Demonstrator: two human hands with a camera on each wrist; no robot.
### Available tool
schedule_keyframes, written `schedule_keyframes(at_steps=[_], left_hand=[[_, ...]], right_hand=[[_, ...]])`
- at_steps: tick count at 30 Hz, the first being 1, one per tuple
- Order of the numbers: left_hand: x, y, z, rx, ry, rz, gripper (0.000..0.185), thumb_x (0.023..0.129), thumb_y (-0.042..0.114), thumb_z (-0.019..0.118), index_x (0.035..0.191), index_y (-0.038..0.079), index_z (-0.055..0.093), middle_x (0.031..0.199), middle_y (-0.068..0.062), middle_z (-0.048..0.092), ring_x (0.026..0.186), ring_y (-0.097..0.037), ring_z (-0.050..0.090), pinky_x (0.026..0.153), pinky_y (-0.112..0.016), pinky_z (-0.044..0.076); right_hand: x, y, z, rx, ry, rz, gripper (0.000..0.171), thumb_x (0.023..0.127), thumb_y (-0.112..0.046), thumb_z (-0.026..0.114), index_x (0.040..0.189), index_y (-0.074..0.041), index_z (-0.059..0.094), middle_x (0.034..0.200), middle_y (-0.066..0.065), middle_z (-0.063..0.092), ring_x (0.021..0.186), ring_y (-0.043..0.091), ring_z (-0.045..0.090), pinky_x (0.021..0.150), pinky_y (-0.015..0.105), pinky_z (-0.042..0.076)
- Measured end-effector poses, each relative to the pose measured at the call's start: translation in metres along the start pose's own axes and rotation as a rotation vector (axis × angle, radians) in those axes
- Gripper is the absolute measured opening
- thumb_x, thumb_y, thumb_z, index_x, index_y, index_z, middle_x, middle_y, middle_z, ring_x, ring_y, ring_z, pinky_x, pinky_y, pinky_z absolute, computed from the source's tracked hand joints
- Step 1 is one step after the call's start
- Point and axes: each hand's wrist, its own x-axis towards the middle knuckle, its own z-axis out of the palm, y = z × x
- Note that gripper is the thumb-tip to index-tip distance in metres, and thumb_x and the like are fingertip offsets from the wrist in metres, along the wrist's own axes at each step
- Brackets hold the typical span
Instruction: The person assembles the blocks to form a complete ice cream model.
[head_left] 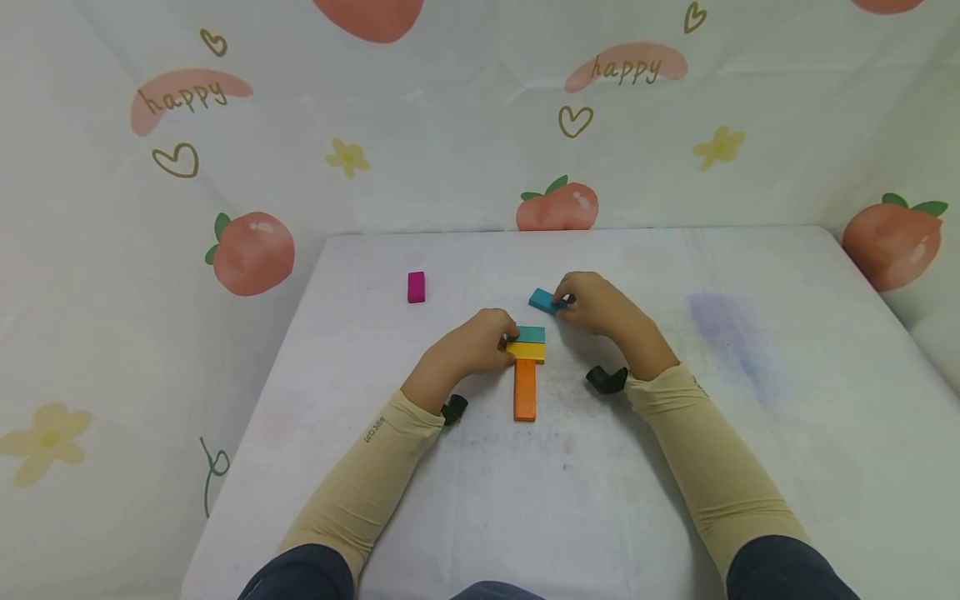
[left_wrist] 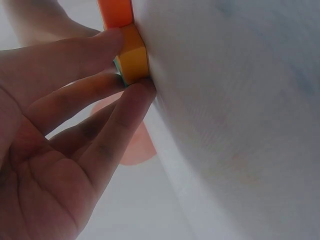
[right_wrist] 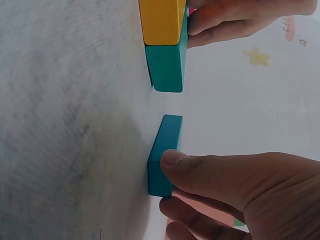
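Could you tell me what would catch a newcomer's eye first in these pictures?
Probably the small block row mid-table: an orange block nearest the person, then a yellow block and a green block, with the left hand holding the yellow one's end. Just beyond, the right hand pinches a blue block, and a magenta block lies alone farther left.

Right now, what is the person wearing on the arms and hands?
Both arms wear snug beige sleeves to the wrists; the left one bears small dark lettering. A small black device sits at each wrist. The left hand and right hand are bare, without gloves.
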Motion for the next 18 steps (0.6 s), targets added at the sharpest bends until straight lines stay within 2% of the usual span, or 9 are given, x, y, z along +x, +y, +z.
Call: schedule_keyframes(at_steps=[12,18], left_hand=[[0.0011,0.0004,-0.0004,0.01,-0.006,0.004,0.044,0.096,0.01,0.077,0.136,-0.006,0.068,0.131,-0.015,0.069,0.109,-0.026,0.059,0.103,-0.038,0.055],[0.0029,0.0007,-0.0012,0.032,-0.01,0.018,0.043,0.095,0.01,0.077,0.134,-0.006,0.07,0.146,-0.019,0.061,0.129,-0.029,0.061,0.115,-0.04,0.051]], right_hand=[[0.0005,-0.0046,0.0009,-0.019,-0.015,0.015,0.023,0.097,-0.005,0.072,0.119,0.003,0.076,0.122,0.018,0.073,0.111,0.034,0.067,0.106,0.05,0.055],[-0.0007,-0.0066,-0.0003,-0.033,-0.019,0.012,0.023,0.097,-0.004,0.073,0.119,0.003,0.076,0.122,0.018,0.073,0.112,0.034,0.067,0.106,0.051,0.055]])
